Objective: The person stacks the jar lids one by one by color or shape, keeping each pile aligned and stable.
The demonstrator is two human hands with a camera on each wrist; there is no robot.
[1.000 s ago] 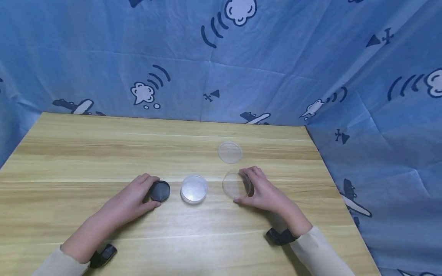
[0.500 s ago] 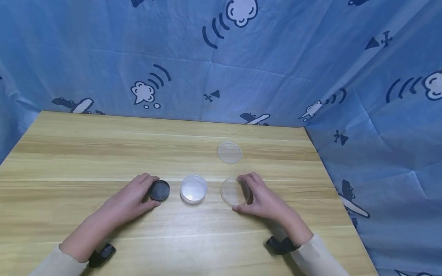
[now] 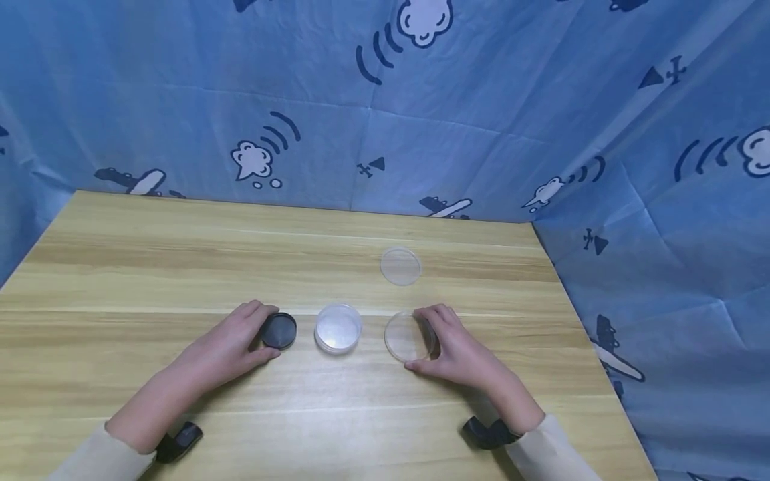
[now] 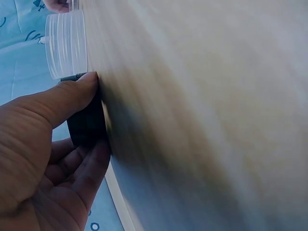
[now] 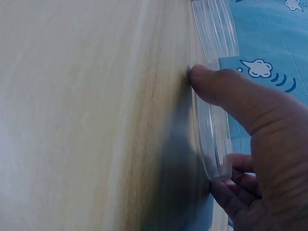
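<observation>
On the left of the table, my left hand grips a small round black container by its sides, thumb at the near side. In the left wrist view the black container stands low, its edge at the tabletop. A stack of clear round dishes sits between my two hands, touched by neither. To its right, my right hand holds a clear shallow petri dish between thumb and fingers. Seen from the right wrist, this petri dish is at the tabletop, with the stack beyond it.
A clear flat round lid or dish lies farther back, behind the right hand's dish. The wooden table ends at a blue printed cloth at the back and right. Both wrists carry black straps.
My right hand has brought the petri dish a little nearer to me, away from the clear disc behind it, then come to rest. My left hand and the black container stay in place.
</observation>
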